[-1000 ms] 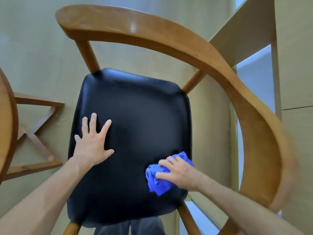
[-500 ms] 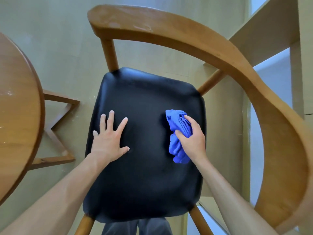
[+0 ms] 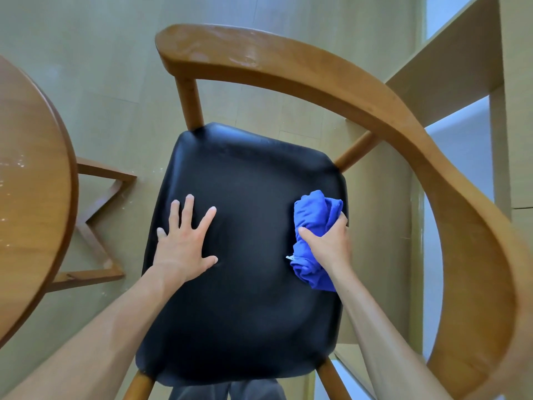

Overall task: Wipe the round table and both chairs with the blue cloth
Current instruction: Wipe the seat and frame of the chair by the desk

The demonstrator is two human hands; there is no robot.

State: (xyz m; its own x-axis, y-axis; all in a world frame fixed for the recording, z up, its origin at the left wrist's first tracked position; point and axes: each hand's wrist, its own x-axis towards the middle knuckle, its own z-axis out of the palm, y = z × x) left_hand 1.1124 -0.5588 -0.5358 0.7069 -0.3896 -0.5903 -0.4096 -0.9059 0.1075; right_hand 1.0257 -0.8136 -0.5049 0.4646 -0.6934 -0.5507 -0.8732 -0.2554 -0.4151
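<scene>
A wooden chair with a curved backrest (image 3: 331,79) fills the view, and its black padded seat (image 3: 248,298) lies below me. My left hand (image 3: 184,243) rests flat on the left part of the seat with fingers spread. My right hand (image 3: 328,243) grips the bunched blue cloth (image 3: 313,212) and presses it against the seat near its right edge. The round wooden table (image 3: 31,180) shows its rim at the left.
The table's wooden base frame (image 3: 98,220) stands on the pale floor between table and chair. A light wooden shelf unit or wall panel (image 3: 450,64) rises at the right, close behind the chair's backrest.
My right hand has carried the cloth from the seat's near right corner up along the right side, then out to the right edge. The left hand stays flat on the seat.
</scene>
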